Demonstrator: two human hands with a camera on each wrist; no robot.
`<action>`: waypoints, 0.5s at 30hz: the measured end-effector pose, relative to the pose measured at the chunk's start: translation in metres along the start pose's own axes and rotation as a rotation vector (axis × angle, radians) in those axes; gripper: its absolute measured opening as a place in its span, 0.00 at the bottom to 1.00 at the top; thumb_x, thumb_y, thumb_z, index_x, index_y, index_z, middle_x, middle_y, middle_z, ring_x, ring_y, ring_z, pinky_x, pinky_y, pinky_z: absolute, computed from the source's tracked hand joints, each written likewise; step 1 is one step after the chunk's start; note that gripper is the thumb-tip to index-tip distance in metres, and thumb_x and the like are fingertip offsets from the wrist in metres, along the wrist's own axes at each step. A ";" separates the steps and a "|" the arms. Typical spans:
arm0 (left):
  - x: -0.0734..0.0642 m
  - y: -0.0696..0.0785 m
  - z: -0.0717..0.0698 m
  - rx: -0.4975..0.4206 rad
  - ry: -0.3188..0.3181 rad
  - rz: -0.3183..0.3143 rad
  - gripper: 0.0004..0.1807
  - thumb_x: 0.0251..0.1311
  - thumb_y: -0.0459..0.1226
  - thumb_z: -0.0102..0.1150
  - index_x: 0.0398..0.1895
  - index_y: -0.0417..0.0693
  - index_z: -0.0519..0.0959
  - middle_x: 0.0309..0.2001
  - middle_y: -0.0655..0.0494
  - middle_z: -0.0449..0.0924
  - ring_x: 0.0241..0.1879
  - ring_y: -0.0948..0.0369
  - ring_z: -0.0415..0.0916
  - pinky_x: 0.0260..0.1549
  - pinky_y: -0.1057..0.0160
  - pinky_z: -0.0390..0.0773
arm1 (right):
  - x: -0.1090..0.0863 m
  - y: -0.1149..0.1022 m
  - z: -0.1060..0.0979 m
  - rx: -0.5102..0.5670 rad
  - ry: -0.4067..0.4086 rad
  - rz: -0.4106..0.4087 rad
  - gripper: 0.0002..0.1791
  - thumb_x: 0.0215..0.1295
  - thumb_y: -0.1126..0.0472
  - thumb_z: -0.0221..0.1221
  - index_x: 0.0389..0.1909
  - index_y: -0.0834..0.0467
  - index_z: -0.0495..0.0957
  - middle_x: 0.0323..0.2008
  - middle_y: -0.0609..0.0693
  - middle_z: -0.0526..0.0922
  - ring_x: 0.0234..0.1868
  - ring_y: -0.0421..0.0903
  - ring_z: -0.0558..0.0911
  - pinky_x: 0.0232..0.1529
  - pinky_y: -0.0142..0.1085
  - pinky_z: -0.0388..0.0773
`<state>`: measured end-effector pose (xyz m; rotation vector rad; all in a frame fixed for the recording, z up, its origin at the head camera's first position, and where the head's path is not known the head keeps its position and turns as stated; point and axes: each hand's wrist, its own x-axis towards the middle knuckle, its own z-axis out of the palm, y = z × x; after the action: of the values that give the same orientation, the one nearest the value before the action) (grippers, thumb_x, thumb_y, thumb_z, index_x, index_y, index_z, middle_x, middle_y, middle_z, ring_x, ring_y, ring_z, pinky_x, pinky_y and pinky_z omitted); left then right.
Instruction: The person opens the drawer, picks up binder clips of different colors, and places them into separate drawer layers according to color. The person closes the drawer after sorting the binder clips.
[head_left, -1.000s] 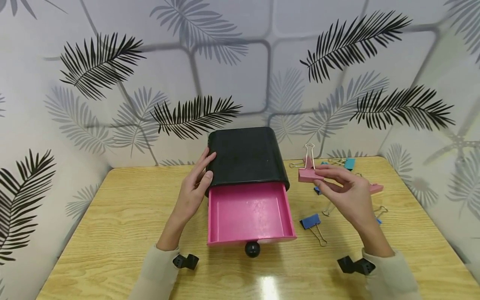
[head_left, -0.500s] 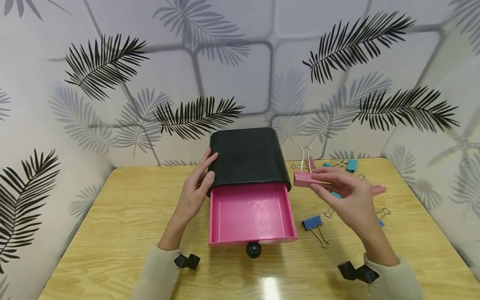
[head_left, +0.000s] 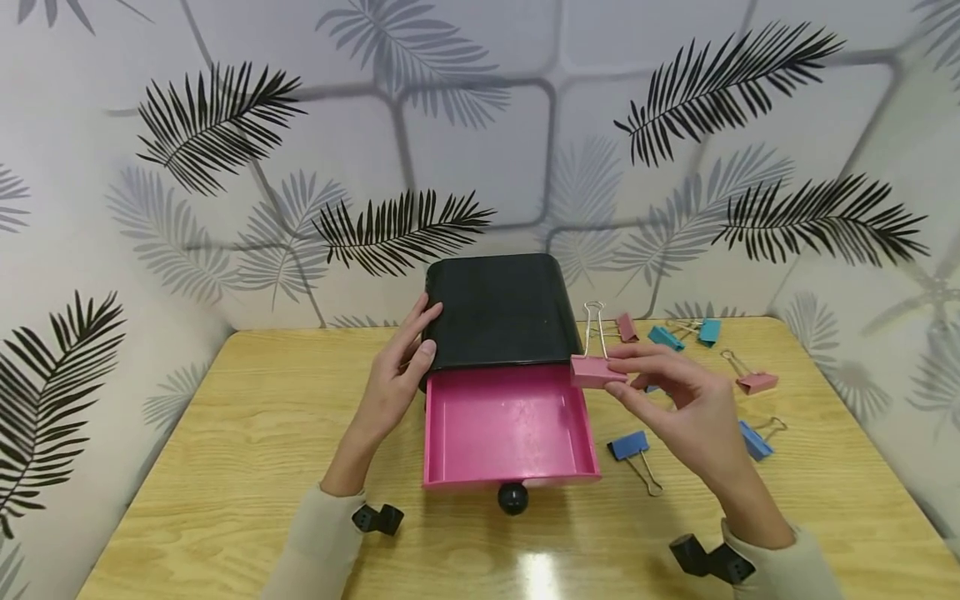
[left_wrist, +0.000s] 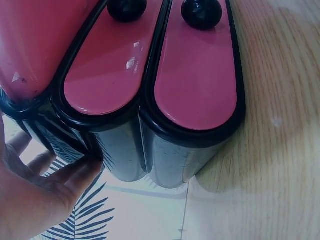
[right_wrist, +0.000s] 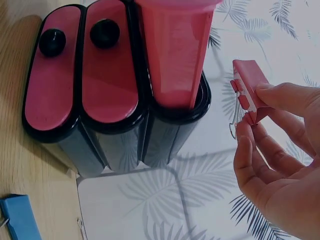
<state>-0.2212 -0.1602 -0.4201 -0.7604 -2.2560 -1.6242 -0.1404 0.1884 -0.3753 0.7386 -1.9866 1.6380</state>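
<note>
A black drawer unit [head_left: 502, 312] with pink drawer fronts stands on the table, its top drawer [head_left: 510, 425] pulled out and bare inside. Against the unit's left side rests my left hand [head_left: 390, 375], fingers fairly straight along its upper edge; in the left wrist view the left hand [left_wrist: 45, 190] touches the black casing. My right hand [head_left: 690, 400] pinches a pink binder clip [head_left: 596, 372] between thumb and fingers, one wire handle pointing up. This clip is just above the drawer's right rear corner. In the right wrist view the pink clip [right_wrist: 252, 87] is held apart from the unit.
Several binder clips lie to the right: a blue clip [head_left: 628, 446] near the drawer, another blue clip [head_left: 755, 440], a pink clip [head_left: 757, 382], and teal clips such as the teal clip [head_left: 709, 332] at the back. The patterned wall [head_left: 480, 167] stands behind the table.
My right hand has moved left and slightly down with the pink binder clip, closer to the open drawer. My left hand stays against the unit. The view has shifted slightly.
</note>
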 end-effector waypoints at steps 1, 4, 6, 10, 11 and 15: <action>0.000 -0.001 0.000 0.000 -0.002 0.002 0.27 0.78 0.37 0.47 0.78 0.54 0.66 0.81 0.57 0.52 0.78 0.59 0.53 0.69 0.54 0.67 | 0.000 -0.001 0.001 -0.003 -0.001 -0.004 0.20 0.50 0.87 0.67 0.44 0.69 0.86 0.48 0.66 0.84 0.49 0.48 0.83 0.42 0.28 0.81; 0.002 -0.002 0.000 -0.008 -0.002 0.016 0.26 0.79 0.40 0.47 0.78 0.57 0.67 0.81 0.60 0.52 0.78 0.61 0.52 0.70 0.47 0.65 | 0.000 -0.004 0.003 -0.018 -0.006 -0.010 0.21 0.50 0.87 0.67 0.44 0.68 0.87 0.49 0.65 0.84 0.50 0.48 0.82 0.42 0.28 0.79; 0.003 -0.002 0.001 -0.012 -0.002 0.018 0.26 0.79 0.40 0.47 0.78 0.57 0.67 0.81 0.60 0.52 0.78 0.61 0.52 0.70 0.47 0.65 | 0.000 -0.006 0.004 -0.026 -0.011 -0.011 0.21 0.49 0.87 0.67 0.44 0.68 0.87 0.49 0.65 0.84 0.50 0.48 0.82 0.42 0.28 0.79; 0.002 -0.001 0.001 -0.020 0.002 0.023 0.26 0.78 0.38 0.47 0.78 0.54 0.67 0.81 0.57 0.52 0.78 0.60 0.52 0.71 0.49 0.64 | 0.000 -0.010 0.008 -0.036 -0.020 -0.011 0.22 0.49 0.86 0.68 0.44 0.66 0.87 0.48 0.63 0.85 0.50 0.48 0.82 0.43 0.29 0.79; 0.002 -0.001 0.001 -0.021 0.002 0.021 0.26 0.78 0.38 0.47 0.78 0.55 0.67 0.81 0.57 0.52 0.78 0.60 0.52 0.71 0.49 0.64 | -0.001 -0.011 0.009 -0.038 -0.024 -0.011 0.22 0.49 0.86 0.68 0.43 0.66 0.87 0.48 0.63 0.85 0.50 0.48 0.82 0.43 0.29 0.80; 0.001 0.000 0.001 -0.024 0.002 0.026 0.27 0.78 0.36 0.47 0.77 0.53 0.67 0.81 0.56 0.53 0.78 0.59 0.53 0.70 0.50 0.65 | -0.003 -0.014 0.014 -0.037 -0.036 -0.009 0.22 0.48 0.86 0.69 0.44 0.65 0.88 0.48 0.62 0.86 0.51 0.48 0.84 0.51 0.29 0.81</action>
<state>-0.2217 -0.1590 -0.4204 -0.7901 -2.2195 -1.6428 -0.1290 0.1726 -0.3701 0.7677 -2.0301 1.5895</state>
